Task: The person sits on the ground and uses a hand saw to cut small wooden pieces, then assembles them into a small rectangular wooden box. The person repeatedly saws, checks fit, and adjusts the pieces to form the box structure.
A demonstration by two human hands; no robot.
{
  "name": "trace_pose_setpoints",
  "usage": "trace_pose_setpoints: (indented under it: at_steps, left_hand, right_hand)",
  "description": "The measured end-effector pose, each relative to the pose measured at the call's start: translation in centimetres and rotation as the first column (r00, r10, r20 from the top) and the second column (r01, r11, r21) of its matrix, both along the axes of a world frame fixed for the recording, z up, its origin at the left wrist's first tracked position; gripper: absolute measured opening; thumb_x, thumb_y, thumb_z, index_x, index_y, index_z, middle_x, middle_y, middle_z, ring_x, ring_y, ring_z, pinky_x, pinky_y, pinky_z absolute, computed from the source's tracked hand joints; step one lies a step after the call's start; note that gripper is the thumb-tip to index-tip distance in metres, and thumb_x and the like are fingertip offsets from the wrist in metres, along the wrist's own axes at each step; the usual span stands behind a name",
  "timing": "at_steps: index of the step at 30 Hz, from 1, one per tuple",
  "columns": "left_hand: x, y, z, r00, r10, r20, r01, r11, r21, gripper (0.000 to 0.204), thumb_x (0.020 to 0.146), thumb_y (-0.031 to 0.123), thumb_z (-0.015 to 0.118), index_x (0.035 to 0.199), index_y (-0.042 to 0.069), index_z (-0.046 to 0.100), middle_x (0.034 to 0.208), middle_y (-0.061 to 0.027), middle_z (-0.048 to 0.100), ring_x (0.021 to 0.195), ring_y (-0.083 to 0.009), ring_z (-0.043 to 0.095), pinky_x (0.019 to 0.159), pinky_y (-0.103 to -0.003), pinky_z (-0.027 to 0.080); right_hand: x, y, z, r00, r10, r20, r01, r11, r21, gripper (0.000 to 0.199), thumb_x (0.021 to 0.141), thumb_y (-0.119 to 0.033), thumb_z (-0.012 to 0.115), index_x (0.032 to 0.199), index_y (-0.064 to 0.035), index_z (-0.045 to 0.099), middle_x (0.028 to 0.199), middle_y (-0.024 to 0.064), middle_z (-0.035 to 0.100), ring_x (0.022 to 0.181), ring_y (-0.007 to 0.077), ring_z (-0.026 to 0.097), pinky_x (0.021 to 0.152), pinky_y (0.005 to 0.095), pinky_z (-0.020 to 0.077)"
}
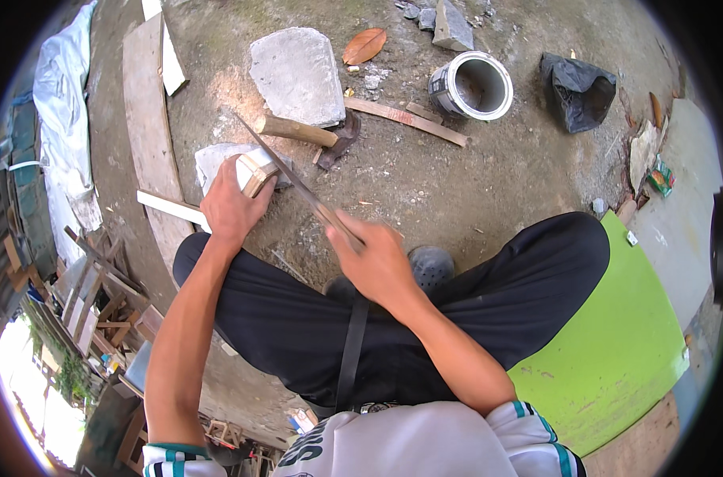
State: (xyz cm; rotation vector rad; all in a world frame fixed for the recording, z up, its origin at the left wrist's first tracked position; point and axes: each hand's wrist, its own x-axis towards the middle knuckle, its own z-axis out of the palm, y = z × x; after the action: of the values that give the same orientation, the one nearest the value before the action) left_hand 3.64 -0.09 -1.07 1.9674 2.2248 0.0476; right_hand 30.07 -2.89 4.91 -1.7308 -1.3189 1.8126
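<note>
My left hand is closed around a small wooden block with white faces and bare wood edges. The block rests over a flat grey stone. In my right hand, the fingers wrap the wooden handle of a long, thin tapered metal tool. Its dark blade slants up and left across the block's right edge, apparently touching it; whether it is a knife or a file I cannot tell. Just beyond lies a hammer-like tool with a thick wooden handle and a dark metal head.
A big grey stone slab lies ahead, with sawdust beside it. Further right are a wooden strip, a metal can and a black plastic bag. Planks line the left; a green board lies by my right knee.
</note>
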Motion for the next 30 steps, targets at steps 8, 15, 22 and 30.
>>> trace_pose_setpoints:
  at_steps: [8,15,22,30]
  left_hand:
    - [0.5,0.6,0.3,1.000,-0.004,0.002,0.004,1.000,-0.012,0.067,0.075,0.039,0.088,0.124,0.002,0.060,0.111,-0.0157,0.071,0.097,-0.0357,0.072,0.080,-0.043,0.057]
    - [0.3,0.1,0.4,1.000,-0.024,-0.003,0.024,1.000,0.000,0.067,0.075,0.039,0.088,0.123,0.002,0.060,0.110,-0.0155,0.072,0.096,-0.0357,0.072,0.080,-0.043,0.057]
    - [0.0,0.1,0.3,1.000,0.000,0.020,0.000,1.000,-0.024,0.069,0.078,0.041,0.086,0.129,0.004,0.058,0.113,-0.0188,0.071,0.100,-0.0393,0.070,0.083,-0.046,0.056]
    - [0.3,0.2,0.3,1.000,0.017,0.008,-0.017,0.999,-0.037,0.071,0.078,0.043,0.085,0.129,0.003,0.057,0.115,-0.0187,0.071,0.100,-0.0392,0.070,0.084,-0.046,0.056]
  right_hand:
    - [-1.8,2.3,-1.9,0.999,-0.015,-0.031,0.014,0.999,-0.042,0.043,0.097,-0.027,0.064,0.126,0.0050,0.068,0.087,0.0336,0.069,0.085,0.0478,0.071,0.076,0.0463,0.0562]
    - [-1.1,-0.4,-0.7,0.999,-0.039,0.004,0.039,0.999,0.034,0.042,0.098,-0.024,0.067,0.127,0.0070,0.066,0.081,0.0320,0.066,0.068,0.0290,0.070,0.066,0.0392,0.0525]
    - [2.3,-2.3,3.5,0.999,-0.032,0.022,0.032,0.999,0.016,0.040,0.098,-0.026,0.061,0.124,0.0030,0.069,0.082,0.0327,0.068,0.080,0.0498,0.068,0.073,0.0526,0.0547]
    - [0.4,1.0,2.2,0.998,0.061,0.017,-0.061,0.998,0.011,0.038,0.097,-0.020,0.067,0.124,0.0066,0.068,0.080,0.0295,0.068,0.074,0.0375,0.072,0.069,0.0393,0.0540]
